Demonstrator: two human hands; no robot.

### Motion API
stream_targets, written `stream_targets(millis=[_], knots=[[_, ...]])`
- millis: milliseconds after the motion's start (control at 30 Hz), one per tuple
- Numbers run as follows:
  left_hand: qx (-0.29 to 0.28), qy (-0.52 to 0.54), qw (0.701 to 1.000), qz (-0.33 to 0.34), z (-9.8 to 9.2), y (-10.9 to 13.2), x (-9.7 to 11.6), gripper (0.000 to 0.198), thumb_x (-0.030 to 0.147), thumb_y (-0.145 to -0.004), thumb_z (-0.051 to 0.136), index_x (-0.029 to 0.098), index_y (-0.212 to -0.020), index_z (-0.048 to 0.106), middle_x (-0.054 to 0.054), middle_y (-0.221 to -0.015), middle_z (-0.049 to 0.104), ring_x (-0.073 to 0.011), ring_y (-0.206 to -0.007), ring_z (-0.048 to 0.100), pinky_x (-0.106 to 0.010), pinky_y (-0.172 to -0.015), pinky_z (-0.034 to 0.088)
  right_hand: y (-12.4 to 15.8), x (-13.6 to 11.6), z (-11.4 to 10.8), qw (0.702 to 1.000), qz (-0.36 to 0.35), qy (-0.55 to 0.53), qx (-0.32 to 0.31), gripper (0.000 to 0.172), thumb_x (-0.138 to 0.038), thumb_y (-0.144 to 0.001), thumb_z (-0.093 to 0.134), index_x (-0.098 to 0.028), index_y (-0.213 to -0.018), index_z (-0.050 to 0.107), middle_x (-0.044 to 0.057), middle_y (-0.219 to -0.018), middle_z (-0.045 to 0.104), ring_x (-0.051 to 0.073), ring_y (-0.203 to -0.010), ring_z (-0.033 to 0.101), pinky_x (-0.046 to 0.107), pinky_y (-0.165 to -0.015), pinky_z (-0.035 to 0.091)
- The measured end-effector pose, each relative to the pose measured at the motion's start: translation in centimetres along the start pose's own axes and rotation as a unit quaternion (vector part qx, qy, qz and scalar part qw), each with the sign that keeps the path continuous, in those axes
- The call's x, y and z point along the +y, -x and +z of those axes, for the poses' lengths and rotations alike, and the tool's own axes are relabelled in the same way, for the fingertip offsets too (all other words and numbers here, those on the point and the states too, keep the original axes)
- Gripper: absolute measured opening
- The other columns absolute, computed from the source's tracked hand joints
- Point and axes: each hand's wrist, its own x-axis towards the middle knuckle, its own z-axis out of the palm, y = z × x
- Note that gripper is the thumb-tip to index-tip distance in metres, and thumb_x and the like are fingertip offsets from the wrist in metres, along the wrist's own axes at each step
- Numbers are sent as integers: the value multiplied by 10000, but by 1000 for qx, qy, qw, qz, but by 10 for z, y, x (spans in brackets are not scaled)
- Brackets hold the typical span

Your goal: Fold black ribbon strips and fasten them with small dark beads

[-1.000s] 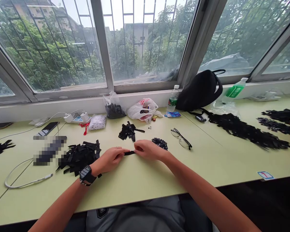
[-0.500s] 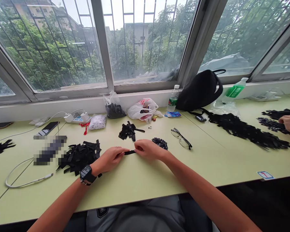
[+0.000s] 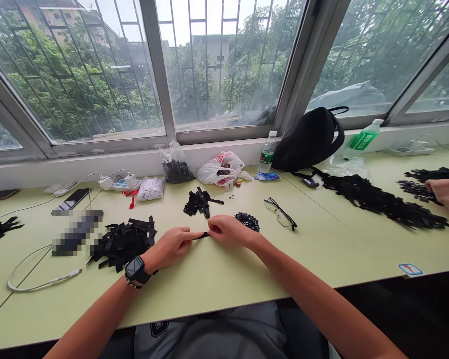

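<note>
A short black fabric strip (image 3: 201, 236) spans the gap between my two hands, just above or on the table. My left hand (image 3: 172, 245) grips its left end, the index finger stretched along it toward the other hand. Closed in a pinch, my right hand (image 3: 228, 231) holds the right end; its fingertips hide whatever small part may be there. Right behind that hand lies a pile of small black snap-like pieces (image 3: 248, 221). A small heap of black strips (image 3: 199, 203) lies beyond my hands, and a larger pile of black strips (image 3: 129, 240) is beside my left wrist.
Eyeglasses (image 3: 280, 213) lie to the right. Along the window stand a bottle (image 3: 267, 153), plastic bags (image 3: 221, 169), a black backpack (image 3: 307, 142) and a power strip (image 3: 119, 183). Another person's hand (image 3: 447, 193) is at the right edge near a long row of strips (image 3: 377, 202).
My left index finger has stretched out to the right along the strip, covering more of it. My right hand stays almost still. The other person's hand has shifted slightly left.
</note>
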Motion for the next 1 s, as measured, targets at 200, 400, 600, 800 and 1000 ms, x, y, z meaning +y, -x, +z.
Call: stream_targets(millis=[200, 400, 600, 800, 1000], knots=[[2, 0, 1000, -1, 2, 0, -2, 560, 65, -1007, 419, 308, -1463, 633, -24, -851, 608, -167, -775, 574, -246, -730, 408, 1, -1, -1, 1000, 0, 1, 4, 212, -194, -884, 644, -193, -743, 486, -28, -715, 551, 119, -665, 437, 260, -627, 264], [1, -12, 1000, 6, 3, 0, -2, 602, 53, -1001, 405, 321, -1510, 580, -18, -850, 610, -165, -763, 564, -252, -713, 388, 1, -2, 0, 1000, -1, 2, 11, 215, -188, -887, 638, -192, -739, 483, -26, -714, 547, 120, -658, 428, 262, -626, 258], [7, -6, 1000, 10, 0, 1, -1, 626, 54, -989, 411, 303, -1550, 532, -20, -861, 624, -164, -753, 558, -250, -697, 387, 0, -2, 0, 1000, -1, 0, 15, 213, -192, -890, 639, -192, -734, 494, -26, -704, 545, 119, -652, 427, 261, -624, 252], [2, -3, 1000, 3, 0, 1, -1, 646, 30, -983, 403, 340, -1529, 556, -19, -893, 633, -164, -779, 579, -243, -711, 400, -1, -1, 0, 1000, 8, 1, 19, 214, -175, -878, 631, -194, -727, 482, -26, -708, 551, 119, -651, 416, 254, -622, 249], [-1, -8, 1000, 1, 1, 1, -2, 641, 24, -987, 401, 349, -1512, 572, -18, -899, 628, -164, -795, 587, -243, -723, 410, 0, 1, 2, 1000, 9, 7, 11, 205, -191, -887, 637, -193, -742, 492, -20, -724, 573, 119, -658, 426, 255, -631, 251]])
